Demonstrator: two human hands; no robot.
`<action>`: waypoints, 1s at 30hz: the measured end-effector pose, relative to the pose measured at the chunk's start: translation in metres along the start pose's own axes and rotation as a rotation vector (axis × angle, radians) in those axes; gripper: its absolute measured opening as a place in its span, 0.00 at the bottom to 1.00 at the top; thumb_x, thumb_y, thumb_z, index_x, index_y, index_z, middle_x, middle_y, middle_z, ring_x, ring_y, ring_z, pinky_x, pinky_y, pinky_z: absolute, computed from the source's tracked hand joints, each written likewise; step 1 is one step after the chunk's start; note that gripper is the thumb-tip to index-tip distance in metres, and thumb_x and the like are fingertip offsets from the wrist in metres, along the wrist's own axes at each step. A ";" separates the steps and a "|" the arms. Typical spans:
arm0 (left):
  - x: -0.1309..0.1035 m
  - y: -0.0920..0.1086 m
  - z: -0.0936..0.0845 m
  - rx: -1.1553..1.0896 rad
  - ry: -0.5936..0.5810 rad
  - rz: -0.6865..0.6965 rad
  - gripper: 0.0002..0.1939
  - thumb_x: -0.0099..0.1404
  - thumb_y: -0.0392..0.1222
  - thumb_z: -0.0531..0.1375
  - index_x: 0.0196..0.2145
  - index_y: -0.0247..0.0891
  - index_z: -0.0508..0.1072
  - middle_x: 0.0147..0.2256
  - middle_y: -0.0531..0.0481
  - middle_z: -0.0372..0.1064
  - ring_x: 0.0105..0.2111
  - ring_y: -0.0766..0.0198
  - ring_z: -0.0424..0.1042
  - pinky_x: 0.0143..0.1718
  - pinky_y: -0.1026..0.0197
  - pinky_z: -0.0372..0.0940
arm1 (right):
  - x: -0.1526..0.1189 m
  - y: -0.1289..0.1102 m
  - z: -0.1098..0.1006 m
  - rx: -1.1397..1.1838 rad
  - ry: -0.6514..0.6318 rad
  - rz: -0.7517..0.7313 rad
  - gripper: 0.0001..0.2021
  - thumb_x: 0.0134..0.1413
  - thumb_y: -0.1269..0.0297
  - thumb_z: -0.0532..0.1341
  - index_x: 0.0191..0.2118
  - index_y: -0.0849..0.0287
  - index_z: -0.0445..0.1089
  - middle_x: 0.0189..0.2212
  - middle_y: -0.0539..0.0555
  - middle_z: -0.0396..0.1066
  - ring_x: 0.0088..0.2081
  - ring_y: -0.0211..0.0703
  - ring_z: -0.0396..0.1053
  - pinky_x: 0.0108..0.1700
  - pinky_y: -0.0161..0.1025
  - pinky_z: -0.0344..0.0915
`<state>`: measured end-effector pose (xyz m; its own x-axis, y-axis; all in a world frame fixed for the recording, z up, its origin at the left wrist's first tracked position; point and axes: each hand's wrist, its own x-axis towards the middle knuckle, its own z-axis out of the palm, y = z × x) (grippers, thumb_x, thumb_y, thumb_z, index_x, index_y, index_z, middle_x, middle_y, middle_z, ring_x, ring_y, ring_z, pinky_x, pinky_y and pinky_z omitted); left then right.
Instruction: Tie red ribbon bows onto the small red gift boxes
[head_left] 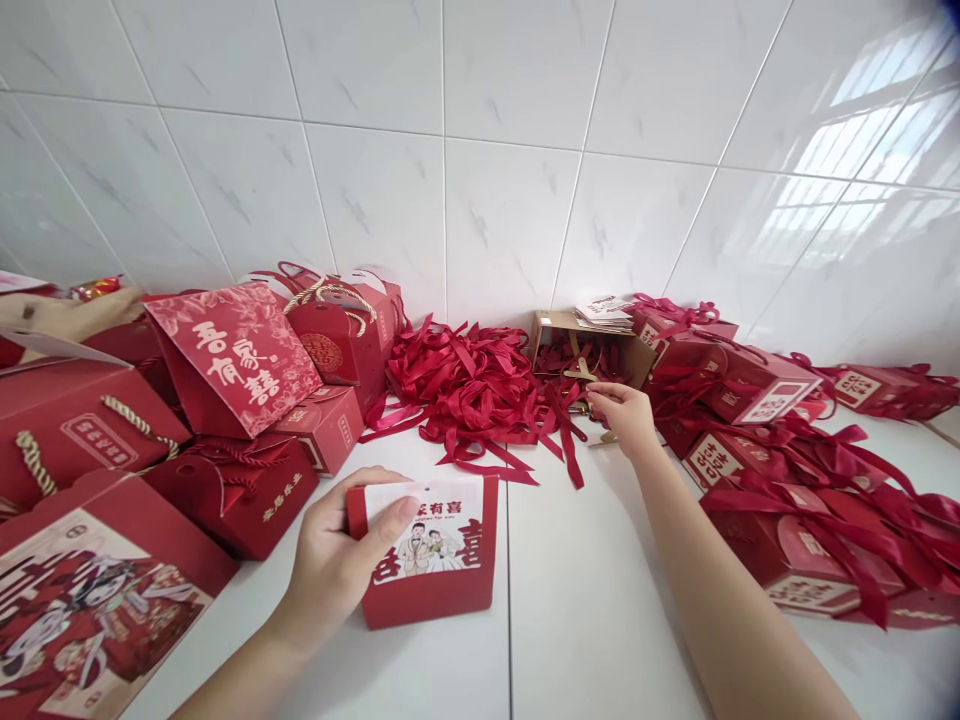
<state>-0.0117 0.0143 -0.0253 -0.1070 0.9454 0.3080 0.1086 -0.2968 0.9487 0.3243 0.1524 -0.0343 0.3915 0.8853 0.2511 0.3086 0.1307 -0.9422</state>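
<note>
My left hand (341,545) is closed round a small red gift box (427,605), thumb in front and fingers behind. A white card (435,555) with a cartoon bride and groom covers the box's front, partly under my thumb. Farther off, my right hand (619,410) reaches to the front of an open cardboard box (555,322). Its fingertips are pinched together beside gold-coloured strips (581,370); what they hold, if anything, is too small to make out. Left of that cardboard box lies a heap of dark red ribbons (469,385).
Red gift boxes with rope handles (247,500) crowd the left side. Ribbon-tied red boxes (795,540) are piled on the right. White cards (604,312) lie on the cardboard box. Another person's hand (75,315) shows at far left. A tiled wall (495,200) closes the back.
</note>
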 end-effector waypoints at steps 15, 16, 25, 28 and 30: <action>-0.002 0.009 0.002 -0.008 -0.051 0.027 0.12 0.58 0.48 0.64 0.31 0.37 0.70 0.29 0.53 0.69 0.28 0.64 0.70 0.30 0.64 0.67 | -0.063 -0.113 -0.002 0.479 -0.319 -0.255 0.15 0.40 0.69 0.71 0.38 0.56 0.76 0.35 0.52 0.78 0.40 0.41 0.76 0.42 0.37 0.73; -0.002 0.010 0.002 -0.007 -0.046 0.025 0.12 0.58 0.48 0.64 0.31 0.37 0.70 0.29 0.52 0.69 0.28 0.64 0.70 0.30 0.64 0.67 | -0.069 -0.117 -0.002 0.458 -0.332 -0.282 0.14 0.41 0.70 0.70 0.38 0.56 0.76 0.35 0.52 0.78 0.40 0.41 0.76 0.41 0.37 0.73; -0.006 0.010 -0.001 0.041 -0.068 0.138 0.08 0.58 0.43 0.64 0.36 0.40 0.73 0.34 0.52 0.72 0.32 0.65 0.72 0.34 0.66 0.67 | -0.132 -0.131 0.044 0.168 -0.580 -0.488 0.10 0.48 0.74 0.63 0.37 0.56 0.77 0.35 0.52 0.78 0.37 0.41 0.75 0.42 0.39 0.73; -0.006 0.012 -0.002 0.024 -0.113 0.159 0.07 0.57 0.42 0.65 0.35 0.40 0.75 0.34 0.51 0.73 0.34 0.65 0.73 0.37 0.66 0.67 | -0.140 -0.127 0.056 0.306 -0.729 -0.311 0.08 0.47 0.72 0.65 0.35 0.56 0.76 0.34 0.51 0.78 0.36 0.39 0.75 0.40 0.37 0.73; -0.007 0.012 -0.003 -0.027 -0.148 0.129 0.08 0.57 0.42 0.65 0.35 0.40 0.75 0.35 0.51 0.74 0.35 0.64 0.73 0.37 0.66 0.67 | -0.141 -0.124 0.058 0.466 -0.867 -0.139 0.07 0.46 0.72 0.67 0.34 0.55 0.76 0.33 0.50 0.77 0.36 0.38 0.75 0.40 0.36 0.72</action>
<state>-0.0123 0.0039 -0.0162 0.0525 0.9081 0.4155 0.0857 -0.4186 0.9041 0.1807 0.0373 0.0346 -0.4493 0.8444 0.2919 -0.1406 0.2558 -0.9564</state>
